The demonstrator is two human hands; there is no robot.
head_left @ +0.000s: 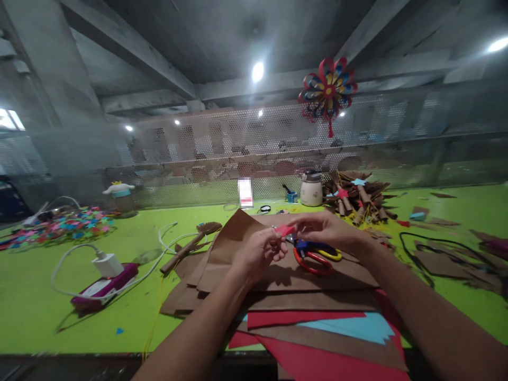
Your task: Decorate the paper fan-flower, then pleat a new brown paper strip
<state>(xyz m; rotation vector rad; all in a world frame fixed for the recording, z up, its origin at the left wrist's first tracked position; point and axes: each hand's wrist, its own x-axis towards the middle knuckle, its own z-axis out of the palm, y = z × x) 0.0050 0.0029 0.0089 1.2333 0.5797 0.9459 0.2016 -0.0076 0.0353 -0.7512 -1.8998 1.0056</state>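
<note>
A small red paper piece [284, 230] is held between my two hands over a stack of brown paper [234, 254]. My left hand [260, 253] pinches its left side with curled fingers. From the other side, the fingertips of my right hand [329, 230] are closed on it; its exact shape is partly covered by fingers. Just below my right hand, scissors [313, 259] with red and yellow handles lie on the brown paper. Red paper [305, 360] and light blue paper [357, 325] stick out under the front of the stack.
Left are a purple power strip [105, 288] with a white charger [108, 264], a rolled brown paper stick [186, 251] and colourful paper stars [79, 225]. A jar [311, 189], a phone [245, 192] and a pile of brown paper pieces [361, 198] stand behind. A black cable [413, 264] lies right.
</note>
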